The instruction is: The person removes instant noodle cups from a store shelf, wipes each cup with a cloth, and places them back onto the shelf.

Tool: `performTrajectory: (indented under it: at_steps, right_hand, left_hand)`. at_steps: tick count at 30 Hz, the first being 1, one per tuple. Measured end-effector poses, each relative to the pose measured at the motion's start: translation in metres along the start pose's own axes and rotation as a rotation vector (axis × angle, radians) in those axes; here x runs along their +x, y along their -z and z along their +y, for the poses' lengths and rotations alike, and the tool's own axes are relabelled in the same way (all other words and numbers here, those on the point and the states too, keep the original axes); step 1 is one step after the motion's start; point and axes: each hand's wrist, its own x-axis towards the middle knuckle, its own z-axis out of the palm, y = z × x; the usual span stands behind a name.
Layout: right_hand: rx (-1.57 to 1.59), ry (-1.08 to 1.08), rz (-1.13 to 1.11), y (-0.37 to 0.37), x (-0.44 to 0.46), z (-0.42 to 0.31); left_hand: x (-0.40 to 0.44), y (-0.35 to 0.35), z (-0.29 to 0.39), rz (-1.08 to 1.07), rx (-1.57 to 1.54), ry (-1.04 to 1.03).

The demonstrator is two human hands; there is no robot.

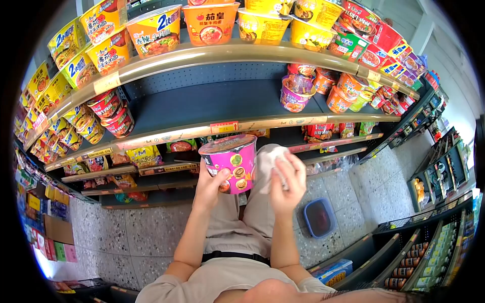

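My left hand [208, 188] grips a magenta instant noodle cup [237, 169] by its side, with the thumb across the printed front. The cup is tilted a little, and its lid faces up. Just to the right, my right hand [288, 183] is closed round a crumpled white cloth [273, 160], apart from the cup. Both hands are in front of the shelves, above my lap. Part of the cloth is hidden behind my fingers.
Noodle tubs [212, 25] line the top shelf. Purple and orange cups [295, 93] stand on the right of the dark middle shelf [202, 101]. A blue-rimmed plastic basin [319, 218] with dark liquid sits on the tiled floor. Shelving racks [404, 247] stand behind at right.
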Motion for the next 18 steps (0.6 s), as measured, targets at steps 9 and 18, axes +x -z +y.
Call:
performTrajectory:
  at_steps: [9,18]
  right_hand:
    - [-0.065,0.183,-0.155,-0.034,-0.012,-0.044]
    - [-0.257,-0.215,0.166,-0.003,0.004,0.041]
  left_hand:
    - [0.000,-0.008,-0.003,0.003,0.210,-0.157]
    - [-0.007,-0.004,0.000,-0.037,0.082,-0.020]
